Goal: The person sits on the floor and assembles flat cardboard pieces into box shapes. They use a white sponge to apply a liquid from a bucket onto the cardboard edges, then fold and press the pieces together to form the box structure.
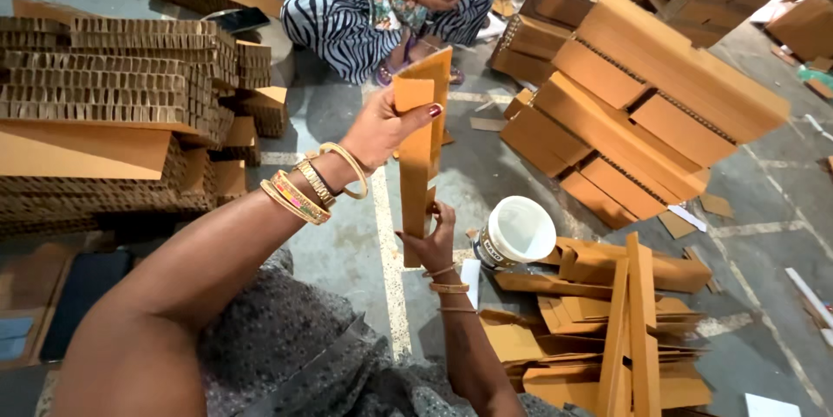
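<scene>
A long brown cardboard strip stands upright in front of me, held at both ends. My left hand grips its upper part, thumb against the face. My right hand holds the lower end from below. Both wrists carry bangles. A small open white tub sits on the floor just right of my right hand. Loose folded cardboard strips lie in a heap at the lower right.
Stacks of corrugated cardboard pieces fill the left. Brown cardboard blocks are piled at the right. Another person in a striped garment sits on the grey floor ahead. A dark phone rests on the left stack.
</scene>
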